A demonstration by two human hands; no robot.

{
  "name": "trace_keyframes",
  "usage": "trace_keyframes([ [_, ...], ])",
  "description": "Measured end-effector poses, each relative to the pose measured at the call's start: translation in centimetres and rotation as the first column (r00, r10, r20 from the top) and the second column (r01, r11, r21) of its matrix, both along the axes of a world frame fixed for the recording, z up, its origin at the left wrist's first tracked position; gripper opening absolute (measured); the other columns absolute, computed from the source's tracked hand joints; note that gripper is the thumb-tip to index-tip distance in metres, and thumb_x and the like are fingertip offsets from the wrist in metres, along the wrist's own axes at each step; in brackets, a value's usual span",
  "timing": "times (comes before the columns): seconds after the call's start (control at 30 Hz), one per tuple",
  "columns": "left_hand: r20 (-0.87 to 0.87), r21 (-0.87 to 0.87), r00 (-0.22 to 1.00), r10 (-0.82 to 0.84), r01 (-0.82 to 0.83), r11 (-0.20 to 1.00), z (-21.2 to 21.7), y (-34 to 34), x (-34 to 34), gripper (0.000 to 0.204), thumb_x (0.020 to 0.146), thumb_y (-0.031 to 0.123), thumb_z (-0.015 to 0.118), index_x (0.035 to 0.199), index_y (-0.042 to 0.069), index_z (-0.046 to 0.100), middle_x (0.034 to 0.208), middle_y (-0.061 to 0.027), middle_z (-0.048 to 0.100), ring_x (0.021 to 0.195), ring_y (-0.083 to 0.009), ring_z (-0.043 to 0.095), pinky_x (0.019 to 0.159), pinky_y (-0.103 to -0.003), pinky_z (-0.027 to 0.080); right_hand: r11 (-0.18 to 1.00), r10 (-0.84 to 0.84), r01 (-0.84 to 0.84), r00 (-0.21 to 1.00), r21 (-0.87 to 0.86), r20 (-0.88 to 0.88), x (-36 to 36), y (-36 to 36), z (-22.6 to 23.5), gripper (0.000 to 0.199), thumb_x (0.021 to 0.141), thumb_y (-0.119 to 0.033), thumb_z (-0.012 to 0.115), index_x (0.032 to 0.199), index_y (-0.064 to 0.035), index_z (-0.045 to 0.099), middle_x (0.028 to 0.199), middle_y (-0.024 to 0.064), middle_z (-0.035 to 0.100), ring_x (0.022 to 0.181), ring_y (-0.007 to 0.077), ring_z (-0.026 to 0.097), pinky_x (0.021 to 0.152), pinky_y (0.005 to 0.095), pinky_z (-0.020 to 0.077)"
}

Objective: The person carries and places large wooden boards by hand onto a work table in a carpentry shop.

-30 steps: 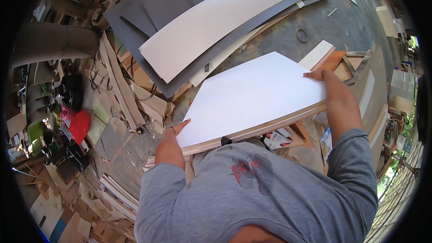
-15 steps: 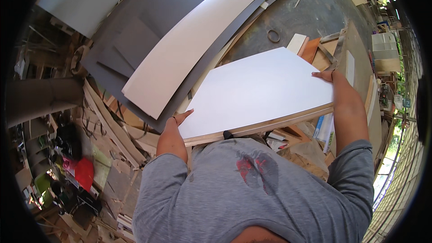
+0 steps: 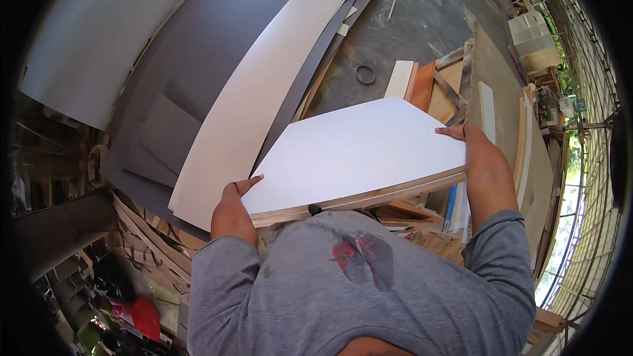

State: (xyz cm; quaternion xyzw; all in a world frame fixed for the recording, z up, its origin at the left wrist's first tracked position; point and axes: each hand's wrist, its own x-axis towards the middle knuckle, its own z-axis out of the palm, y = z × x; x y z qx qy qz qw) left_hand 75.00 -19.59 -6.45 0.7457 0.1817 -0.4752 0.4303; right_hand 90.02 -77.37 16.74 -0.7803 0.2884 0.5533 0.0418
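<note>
A white panel [image 3: 356,151] with angled far corners lies across in front of my body, its pale wooden near edge against or close to my shirt. My left hand [image 3: 244,190] grips its left end, the thumb resting on the white face. At the right end, my right hand [image 3: 460,133] holds the panel the same way, thumb on top. The fingers of both hands are mostly hidden under the panel. A small black piece [image 3: 314,209] shows at the near edge, next to my shirt.
Large dark grey sheets [image 3: 217,33] lie to the left, with a long cream strip [image 3: 264,72] on them. A ring [image 3: 364,74] lies on the floor beyond. Wood offcuts, one an orange board [image 3: 422,86], sit at the right beside a large board [image 3: 504,102].
The view has swung to the right, so the surroundings sit further left and lower. The panel has stayed in front of me, with both hands keeping their hold.
</note>
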Motion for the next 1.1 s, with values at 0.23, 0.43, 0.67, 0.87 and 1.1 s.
trace_keyframes([
  [0.23,-0.143,-0.005,0.989,-0.049,0.049,0.999,-1.4,-3.6,9.7,0.067,0.072,0.053,0.057,0.116,0.004,0.049,0.102,-0.0135,0.058,0.087,-0.0230,0.057,0.080,-0.035,0.043,0.996,0.042,-0.045,0.998,0.075,0.043,5.1,-5.5,-1.7,0.078,0.072,-0.067,0.044,0.125,-0.0106,0.043,0.126,0.0125,0.042,0.115,0.0241,0.040,0.097,0.0360,0.0268],
  [0.43,-0.122,0.080,0.992,0.032,-0.022,0.997,0.3,-9.7,16.7,0.070,0.071,0.052,0.060,0.118,0.003,0.046,0.108,-0.0141,0.055,0.093,-0.0249,0.054,0.083,-0.036,0.042,0.997,0.039,-0.042,0.998,0.060,0.055,13.5,-12.5,-3.3,0.082,0.068,-0.069,0.048,0.125,-0.0108,0.044,0.125,0.0131,0.043,0.115,0.0250,0.040,0.097,0.0364,0.0265],
  [0.67,-0.102,0.000,0.995,-0.014,0.014,1.000,6.8,-19.1,26.3,0.063,0.075,0.049,0.056,0.117,0.002,0.048,0.108,-0.0140,0.055,0.094,-0.0231,0.054,0.083,-0.034,0.041,0.986,-0.035,0.064,0.983,-0.156,0.179,22.3,-20.3,-2.9,0.091,0.057,-0.067,0.061,0.123,-0.0073,0.044,0.132,0.0149,0.034,0.123,0.0283,0.031,0.101,0.0346,0.0255],
  [0.87,-0.071,0.025,0.994,-0.085,0.087,0.996,7.7,-25.5,35.7,0.068,0.076,0.056,0.052,0.117,0.002,0.049,0.113,-0.0132,0.052,0.101,-0.0233,0.048,0.085,-0.037,0.036,0.964,-0.147,0.185,0.969,-0.191,0.200,30.1,-26.0,-1.7,0.091,0.059,-0.067,0.059,0.125,-0.0065,0.041,0.133,0.0145,0.032,0.123,0.0269,0.031,0.100,0.0364,0.0251],
  [1.1,-0.158,-0.013,0.986,-0.044,0.043,0.999,10.0,-33.1,48.5,0.066,0.076,0.050,0.054,0.120,0.001,0.045,0.116,-0.0139,0.051,0.103,-0.0231,0.048,0.086,-0.035,0.037,0.953,-0.023,0.116,0.949,-0.280,0.315,41.5,-29.5,0.8,0.091,0.055,-0.063,0.066,0.120,-0.0025,0.047,0.132,0.0148,0.036,0.122,0.0288,0.033,0.099,0.0367,0.0278],
])
